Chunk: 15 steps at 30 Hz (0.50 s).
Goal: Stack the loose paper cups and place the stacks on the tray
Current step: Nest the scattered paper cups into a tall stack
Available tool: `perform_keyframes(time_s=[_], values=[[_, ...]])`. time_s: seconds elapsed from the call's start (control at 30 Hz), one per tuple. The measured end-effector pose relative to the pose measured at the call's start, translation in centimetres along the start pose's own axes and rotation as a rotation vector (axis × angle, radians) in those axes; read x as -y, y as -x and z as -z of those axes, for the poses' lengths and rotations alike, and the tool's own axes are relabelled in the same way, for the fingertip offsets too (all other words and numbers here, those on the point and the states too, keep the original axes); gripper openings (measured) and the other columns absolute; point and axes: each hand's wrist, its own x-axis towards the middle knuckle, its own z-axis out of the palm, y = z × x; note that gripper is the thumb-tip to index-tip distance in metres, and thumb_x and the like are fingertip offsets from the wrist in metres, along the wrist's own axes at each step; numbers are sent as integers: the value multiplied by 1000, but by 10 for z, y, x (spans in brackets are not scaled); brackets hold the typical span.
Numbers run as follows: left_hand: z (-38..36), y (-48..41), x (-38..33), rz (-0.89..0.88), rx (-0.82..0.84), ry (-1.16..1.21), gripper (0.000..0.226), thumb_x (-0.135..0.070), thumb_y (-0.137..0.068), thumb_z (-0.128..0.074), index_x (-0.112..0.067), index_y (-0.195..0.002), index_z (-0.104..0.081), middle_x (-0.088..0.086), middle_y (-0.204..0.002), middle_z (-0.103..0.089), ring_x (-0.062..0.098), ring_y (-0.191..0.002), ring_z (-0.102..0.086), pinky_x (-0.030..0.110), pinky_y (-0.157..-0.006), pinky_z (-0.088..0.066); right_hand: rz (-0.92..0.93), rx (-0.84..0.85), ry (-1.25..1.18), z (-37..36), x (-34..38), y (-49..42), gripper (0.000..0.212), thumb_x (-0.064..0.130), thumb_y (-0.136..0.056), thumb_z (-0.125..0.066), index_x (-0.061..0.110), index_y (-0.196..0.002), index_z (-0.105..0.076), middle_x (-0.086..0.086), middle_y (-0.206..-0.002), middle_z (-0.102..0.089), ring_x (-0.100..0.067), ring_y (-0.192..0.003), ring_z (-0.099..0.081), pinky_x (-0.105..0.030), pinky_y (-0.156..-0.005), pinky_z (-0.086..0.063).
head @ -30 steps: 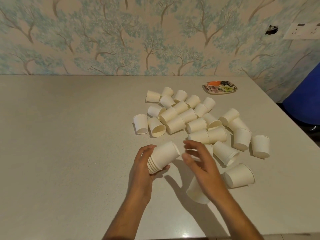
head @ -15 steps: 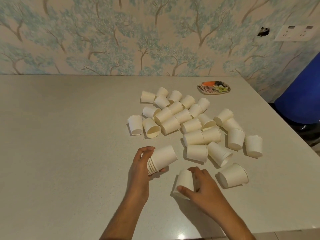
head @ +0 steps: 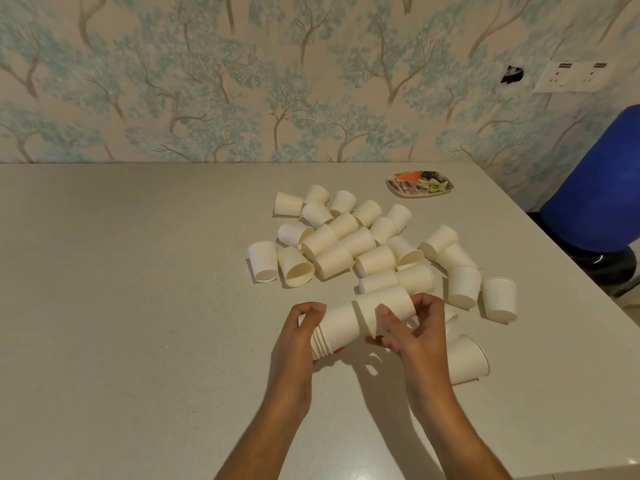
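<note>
My left hand (head: 299,336) grips a stack of several white paper cups (head: 337,329) lying on its side just above the table. My right hand (head: 414,327) holds a single cup (head: 384,306) with its mouth fitted over the closed end of that stack. Behind the hands, several loose cups (head: 349,237) lie scattered on the table, most on their sides. One more cup (head: 465,360) lies to the right of my right wrist. A small patterned tray (head: 419,183) sits at the far right of the table.
The grey table (head: 121,289) ends in a right edge that runs diagonally toward me. A blue rounded object (head: 602,188) stands beyond that edge. A wallpapered wall with a socket plate (head: 575,76) backs the table.
My right hand picked up a cup from the table in front of me, lifted it and brought it against the end of the stack in my left hand.
</note>
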Motion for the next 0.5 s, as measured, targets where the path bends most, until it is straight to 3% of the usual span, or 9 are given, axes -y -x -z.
perform_keyframes(time_s=[0.1, 0.2, 0.3, 0.43, 0.5], values=[[-9, -3, -2, -16, 0, -18, 59, -67, -76, -81, -35, -124, -73, 8, -125, -77, 33, -101, -83, 63, -86, -69, 20, -2, -6, 2, 0, -6, 55, 27, -80, -88, 17, -123, -54, -5, -127, -67, -25, -106, -78, -47, -77, -70], [-18, -6, -3, -23, 7, -2, 59, -66, -78, -81, -33, -126, -73, 7, -123, -77, 34, -103, -83, 64, -87, -69, 26, 21, -4, 8, 0, -13, 56, 27, -79, -88, 16, -122, -53, -2, -124, -68, -17, -102, -78, -36, -75, -68], [-38, -4, -3, -29, 22, -24, 61, -71, -79, -77, -33, -127, -72, 4, -117, -79, 29, -101, -82, 53, -85, -69, 14, 79, 41, 12, -4, -17, 55, 29, -78, -88, 18, -119, -54, 0, -116, -69, -14, -93, -79, -28, -73, -66], [-66, -1, 2, 2, 38, -30, 63, -74, -78, -76, -34, -127, -71, 6, -119, -78, 37, -111, -77, 51, -89, -66, 3, 119, 141, 25, -11, -20, 54, 38, -79, -87, 19, -118, -55, -5, -117, -65, -23, -102, -75, -44, -80, -68], [-75, -2, 4, 20, 24, -11, 62, -69, -78, -79, -32, -128, -71, 8, -125, -75, 39, -116, -75, 58, -89, -68, 40, 175, 201, 41, -7, -23, 45, 53, -84, -78, 28, -117, -59, 4, -116, -70, -19, -107, -73, -41, -82, -68]])
